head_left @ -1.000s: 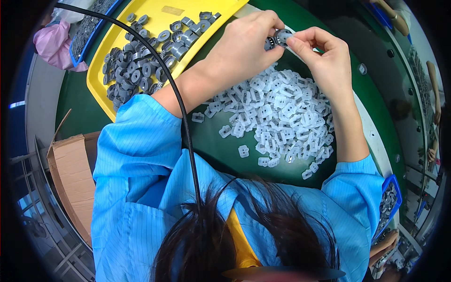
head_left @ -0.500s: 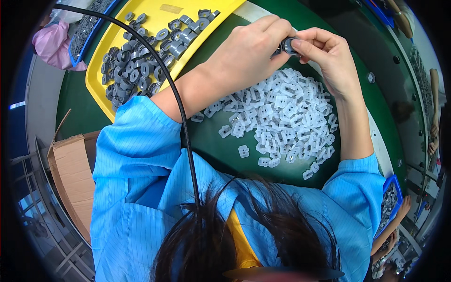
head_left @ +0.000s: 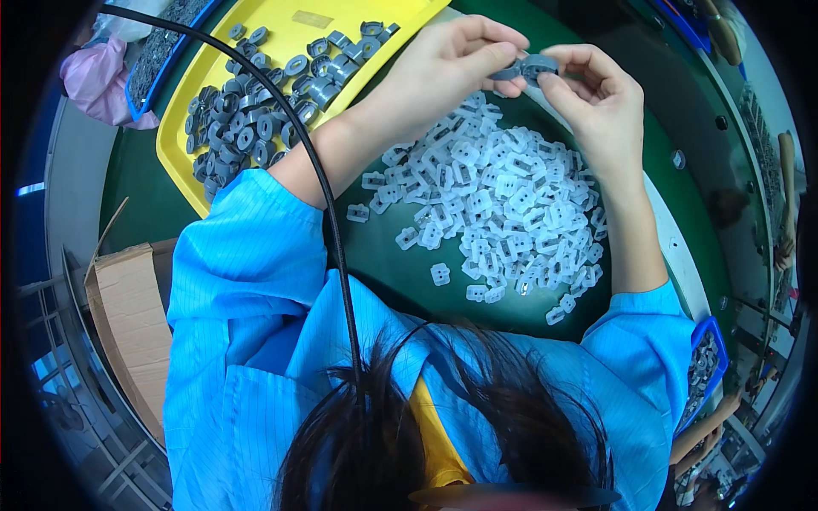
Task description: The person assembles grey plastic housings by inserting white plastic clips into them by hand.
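Above the far edge of a heap of translucent white plastic clips [head_left: 520, 204], my two hands meet. My left hand [head_left: 443, 77] pinches a dark grey round plastic piece [head_left: 509, 72] between thumb and fingers. A grey plastic ring [head_left: 538, 65] is gripped between the thumb and fingers of my right hand [head_left: 607, 106]. The two pieces are side by side; whether they touch or are joined I cannot tell. Left of my left forearm, a yellow tray [head_left: 175, 128] holds many more grey plastic rings [head_left: 247, 132].
The clips lie on a green work surface [head_left: 383, 272], a few scattered at the near side. A black cable [head_left: 322, 175] crosses over my left arm. A cardboard box [head_left: 132, 315] stands at the left, and a blue bin [head_left: 720, 366] of small parts at the right. Other people's arms [head_left: 711, 426] show at the right rim.
My hands have moved slightly apart and my left fingers have loosened. Two grey pieces now show side by side where one dark cluster was seen between the fingertips.
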A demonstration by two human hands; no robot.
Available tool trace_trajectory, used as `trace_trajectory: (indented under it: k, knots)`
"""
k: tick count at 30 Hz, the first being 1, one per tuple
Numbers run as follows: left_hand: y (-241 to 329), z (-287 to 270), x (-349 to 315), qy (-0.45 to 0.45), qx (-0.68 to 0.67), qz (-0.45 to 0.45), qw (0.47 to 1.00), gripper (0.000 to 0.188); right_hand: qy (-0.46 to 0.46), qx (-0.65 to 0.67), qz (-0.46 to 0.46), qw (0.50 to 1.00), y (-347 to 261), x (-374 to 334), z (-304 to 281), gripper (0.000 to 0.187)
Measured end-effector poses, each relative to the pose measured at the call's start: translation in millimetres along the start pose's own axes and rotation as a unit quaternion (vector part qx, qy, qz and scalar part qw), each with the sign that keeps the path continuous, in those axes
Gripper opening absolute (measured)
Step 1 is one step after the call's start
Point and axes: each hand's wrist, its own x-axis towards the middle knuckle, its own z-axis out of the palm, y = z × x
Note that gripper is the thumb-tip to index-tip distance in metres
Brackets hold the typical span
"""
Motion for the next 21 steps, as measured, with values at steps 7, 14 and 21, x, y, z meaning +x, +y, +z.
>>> trace_trajectory:
  k: [7, 14, 21]
  knots:
    - [6, -10, 2, -0.002, -0.131, -0.096, 0.987, 0.029, -0.097, 0.075, -0.099, 0.988, -9, -2, -3, 0.017]
    - [7, -19, 13, 0.121, -0.199, -0.141, 0.962, 0.021, 0.046, 0.001, 0.133, 0.990, 65, 31, -60, 0.023]
    - [-2, -31, 10, 0.096, -0.162, -0.124, 0.974, 0.024, 0.053, -0.295, -0.131, 0.945, 44, 27, -43, 0.020]
